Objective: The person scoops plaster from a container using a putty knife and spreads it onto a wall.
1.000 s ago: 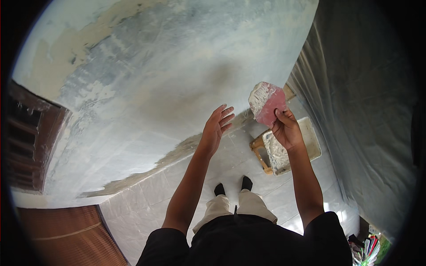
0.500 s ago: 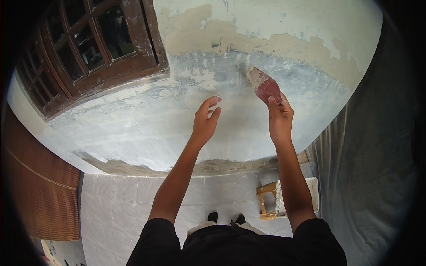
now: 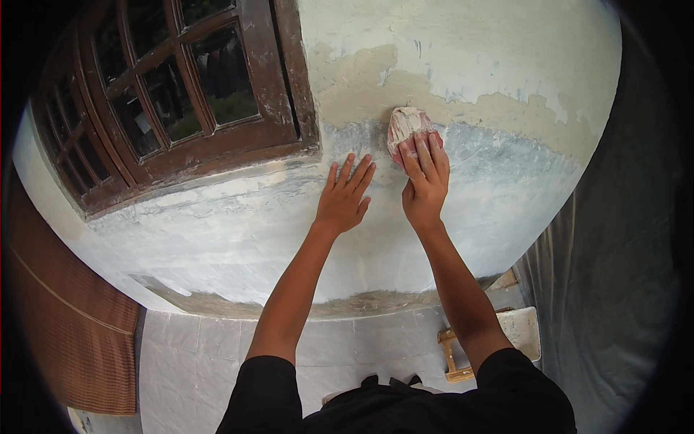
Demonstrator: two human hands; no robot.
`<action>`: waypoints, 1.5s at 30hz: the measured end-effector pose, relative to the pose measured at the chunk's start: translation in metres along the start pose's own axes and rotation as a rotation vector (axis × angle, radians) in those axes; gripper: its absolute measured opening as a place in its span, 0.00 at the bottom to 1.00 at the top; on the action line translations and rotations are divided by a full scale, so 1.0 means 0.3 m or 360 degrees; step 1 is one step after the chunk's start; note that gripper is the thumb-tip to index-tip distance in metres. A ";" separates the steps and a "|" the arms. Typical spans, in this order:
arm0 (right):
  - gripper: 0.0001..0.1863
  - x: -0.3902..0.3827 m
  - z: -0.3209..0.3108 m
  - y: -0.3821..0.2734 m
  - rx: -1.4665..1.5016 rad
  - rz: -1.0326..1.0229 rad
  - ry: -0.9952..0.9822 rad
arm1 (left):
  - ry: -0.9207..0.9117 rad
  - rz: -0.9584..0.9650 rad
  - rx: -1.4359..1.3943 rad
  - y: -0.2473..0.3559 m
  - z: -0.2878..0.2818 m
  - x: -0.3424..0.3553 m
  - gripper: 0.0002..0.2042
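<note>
A red putty scraper (image 3: 397, 142), its upper part caked with pale filler, lies nearly flat against the wall (image 3: 491, 195). My right hand (image 3: 426, 177) grips it, fingers pressed along its face; the thumb is mostly hidden. The scraper covers the border between a beige bare strip and a grey-white smeared area. To its left my left hand (image 3: 347, 199) rests with spread fingers at the wall, below the window's right corner, holding nothing.
A brown wooden window (image 3: 206, 130) with glass panes is set in the wall at upper left. A white tray (image 3: 520, 329) sits beside a yellowish stool (image 3: 455, 362) at lower right. Dark sheeting (image 3: 600, 289) hangs at right, a brown woven blind (image 3: 79, 325) at left. Grey tiles (image 3: 195, 369) cover the floor.
My right hand has turned the scraper over against the wall and shifted slightly left. My left hand has opened from a loose curl to spread fingers. The view has shifted too.
</note>
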State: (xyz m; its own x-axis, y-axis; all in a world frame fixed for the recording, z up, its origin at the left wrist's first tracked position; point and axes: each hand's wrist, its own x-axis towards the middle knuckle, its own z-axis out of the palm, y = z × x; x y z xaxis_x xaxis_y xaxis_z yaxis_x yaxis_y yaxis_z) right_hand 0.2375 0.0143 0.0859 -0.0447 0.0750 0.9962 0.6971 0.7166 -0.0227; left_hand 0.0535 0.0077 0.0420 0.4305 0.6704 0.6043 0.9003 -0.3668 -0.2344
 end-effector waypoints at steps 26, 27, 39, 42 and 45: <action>0.16 0.045 -0.025 0.018 0.0675 0.0467 0.0252 | 0.0060 -0.0036 0.0029 -0.005 0.056 -0.004 0.38; 0.14 0.069 -0.049 0.024 0.0838 0.0590 0.0245 | 0.0077 -0.0050 0.0028 0.002 0.050 -0.001 0.38; 0.09 0.369 -0.111 0.158 0.0546 0.0588 -0.0576 | 0.0079 -0.0043 0.0019 -0.002 0.057 -0.001 0.39; 0.09 0.417 -0.108 0.143 0.0418 0.0535 -0.0613 | 0.0102 -0.0059 0.0002 0.005 0.053 0.002 0.39; 0.09 0.447 -0.120 0.125 0.0343 0.0386 -0.0434 | 0.0099 -0.0062 -0.0007 0.000 0.053 0.001 0.39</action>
State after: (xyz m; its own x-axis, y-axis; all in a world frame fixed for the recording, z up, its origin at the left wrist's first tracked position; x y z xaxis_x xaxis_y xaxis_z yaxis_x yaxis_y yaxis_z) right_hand 0.2834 0.0263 0.2216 -0.1055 0.4192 0.9018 0.5462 0.7822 -0.2997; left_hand 0.0547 0.0182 0.0299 0.3901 0.6429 0.6592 0.9159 -0.3442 -0.2064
